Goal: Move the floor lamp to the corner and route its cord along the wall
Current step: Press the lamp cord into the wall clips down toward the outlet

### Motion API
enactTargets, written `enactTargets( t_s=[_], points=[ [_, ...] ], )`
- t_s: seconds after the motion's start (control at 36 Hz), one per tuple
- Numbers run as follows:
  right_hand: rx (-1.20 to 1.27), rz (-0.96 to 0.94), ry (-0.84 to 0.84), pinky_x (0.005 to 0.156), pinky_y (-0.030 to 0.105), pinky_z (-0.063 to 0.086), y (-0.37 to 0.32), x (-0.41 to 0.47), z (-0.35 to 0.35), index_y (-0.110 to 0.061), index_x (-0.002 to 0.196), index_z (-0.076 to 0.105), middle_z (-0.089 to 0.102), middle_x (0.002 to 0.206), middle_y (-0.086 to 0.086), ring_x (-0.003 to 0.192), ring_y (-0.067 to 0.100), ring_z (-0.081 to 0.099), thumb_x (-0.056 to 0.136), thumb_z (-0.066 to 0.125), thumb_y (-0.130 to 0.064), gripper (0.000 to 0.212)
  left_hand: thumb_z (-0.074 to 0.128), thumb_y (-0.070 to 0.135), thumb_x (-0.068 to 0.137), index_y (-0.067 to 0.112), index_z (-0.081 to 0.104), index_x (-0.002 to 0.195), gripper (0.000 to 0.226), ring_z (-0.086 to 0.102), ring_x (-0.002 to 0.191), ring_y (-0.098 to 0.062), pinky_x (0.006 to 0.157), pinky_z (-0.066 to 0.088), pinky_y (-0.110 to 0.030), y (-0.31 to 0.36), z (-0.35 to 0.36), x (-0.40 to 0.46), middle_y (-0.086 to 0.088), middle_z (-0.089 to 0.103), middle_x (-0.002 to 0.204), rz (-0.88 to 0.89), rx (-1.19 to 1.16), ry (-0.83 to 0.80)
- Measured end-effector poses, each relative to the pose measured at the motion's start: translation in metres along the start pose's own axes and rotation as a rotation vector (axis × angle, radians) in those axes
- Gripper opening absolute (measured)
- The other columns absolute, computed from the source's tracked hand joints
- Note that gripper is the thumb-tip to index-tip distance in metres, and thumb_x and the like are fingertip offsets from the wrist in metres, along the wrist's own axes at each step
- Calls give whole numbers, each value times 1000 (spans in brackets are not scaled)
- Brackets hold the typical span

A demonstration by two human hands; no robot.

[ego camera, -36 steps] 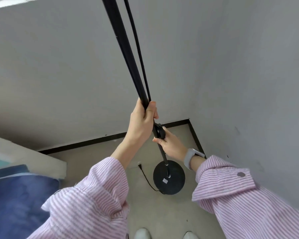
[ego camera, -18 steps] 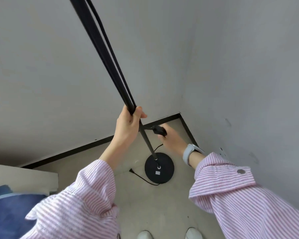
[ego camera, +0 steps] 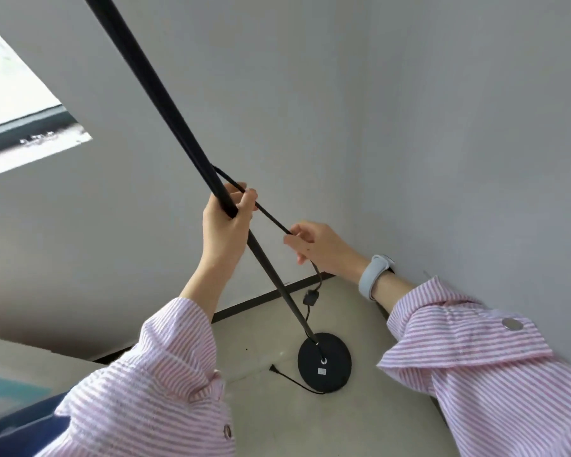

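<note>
Since 0.5 s ago right hand [ego camera: 323,249] pulled cord [ego camera: 271,219] away from pole [ego camera: 165,97]; fingers pinch cord. Left hand [ego camera: 226,222] wrapped round pole. Lamp base [ego camera: 335,374] on floor nr corner. Step: freeing cord. Next: lay it along wall, w/ plug [ego camera: 272,368].

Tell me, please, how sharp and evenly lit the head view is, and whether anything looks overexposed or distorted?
Head view: soft, even light; the window at upper left is blown out and smeared; the left hand and lamp pole stay fairly sharp; the wide angle leans the walls.
</note>
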State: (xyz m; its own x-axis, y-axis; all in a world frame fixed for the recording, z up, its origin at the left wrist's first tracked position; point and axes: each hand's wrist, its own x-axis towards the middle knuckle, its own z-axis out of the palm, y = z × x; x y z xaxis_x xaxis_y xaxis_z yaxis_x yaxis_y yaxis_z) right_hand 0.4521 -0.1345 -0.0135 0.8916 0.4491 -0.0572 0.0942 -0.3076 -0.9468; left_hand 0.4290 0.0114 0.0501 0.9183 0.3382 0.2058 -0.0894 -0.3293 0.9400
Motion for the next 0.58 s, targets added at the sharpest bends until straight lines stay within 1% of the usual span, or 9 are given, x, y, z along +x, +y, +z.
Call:
enactTargets(
  t_s=[0.06, 0.11, 0.17, 0.22, 0.33, 0.39, 0.47, 0.53, 0.58],
  points=[
    [-5, -54, 9, 61, 18, 47, -26, -3, -6, -9, 95, 61, 52, 64, -3, 56, 8, 52, 94, 43, -23, 22, 62, 23, 83, 24, 56, 88, 8, 62, 81, -20, 84, 54, -45, 20, -9, -3, 16, 62, 75, 31, -5, 62],
    [-1, -77, 42, 60, 17, 47, -45, -6, -14, -7, 95, 63, 51, 62, -2, 56, 9, 50, 95, 41, -17, 24, 67, 27, 79, 34, 54, 87, 17, 63, 81, -25, 81, 53, -44, 35, -19, -9, 8, 61, 75, 72, 14, 144],
    [19, -65, 92, 66, 27, 48, -58, -8, -22, -3, 94, 64, 51, 61, -1, 57, 12, 49, 95, 42, -14, 24, 71, 29, 75, 40, 52, 83, 24, 64, 80, -28, 79, 54, -44, 47, -26, -16, 4, 62, 75, 102, 4, 238],
    [9, -46, 123, 71, 33, 47, -69, -11, -29, -1, 93, 64, 52, 63, 0, 61, 16, 50, 94, 44, -14, 23, 72, 29, 73, 39, 51, 80, 25, 65, 76, -27, 78, 55, -42, 57, -31, -21, 6, 62, 71, 102, -10, 326],
    [-21, -30, 153, 70, 35, 47, -82, -15, -32, -1, 90, 63, 51, 62, 0, 62, 18, 50, 94, 43, -12, 23, 74, 34, 70, 38, 51, 76, 24, 66, 72, -18, 72, 53, -29, 66, -33, -30, 6, 63, 75, 64, -26, 463],
    [-39, -27, 175, 66, 30, 47, -85, -17, -32, -2, 89, 63, 51, 61, -1, 57, 15, 49, 94, 42, -12, 23, 74, 36, 70, 35, 53, 75, 22, 62, 70, -2, 67, 47, -15, 67, -34, -34, 12, 63, 74, 50, 4, 511],
    [-51, -6, 185, 64, 26, 47, -85, -22, -33, -5, 87, 62, 52, 61, -1, 55, 12, 50, 94, 42, -12, 23, 74, 32, 71, 34, 55, 67, 19, 55, 59, 12, 58, 40, 0, 71, -33, -37, 18, 59, 65, 4, 6, 518],
    [-48, 14, 186, 67, 29, 49, -85, -24, -35, -5, 87, 62, 52, 62, -1, 56, 12, 51, 94, 41, -13, 23, 73, 28, 72, 32, 59, 65, 16, 53, 55, 13, 55, 38, 1, 75, -33, -35, 18, 60, 62, 1, 7, 473],
    [-46, 28, 199, 69, 30, 49, -84, -27, -39, -5, 87, 62, 52, 62, -1, 57, 12, 51, 94, 41, -13, 23, 70, 26, 74, 33, 63, 64, 14, 54, 55, 7, 56, 38, -1, 78, -31, -32, 18, 62, 61, 23, 24, 396]
  ],
)
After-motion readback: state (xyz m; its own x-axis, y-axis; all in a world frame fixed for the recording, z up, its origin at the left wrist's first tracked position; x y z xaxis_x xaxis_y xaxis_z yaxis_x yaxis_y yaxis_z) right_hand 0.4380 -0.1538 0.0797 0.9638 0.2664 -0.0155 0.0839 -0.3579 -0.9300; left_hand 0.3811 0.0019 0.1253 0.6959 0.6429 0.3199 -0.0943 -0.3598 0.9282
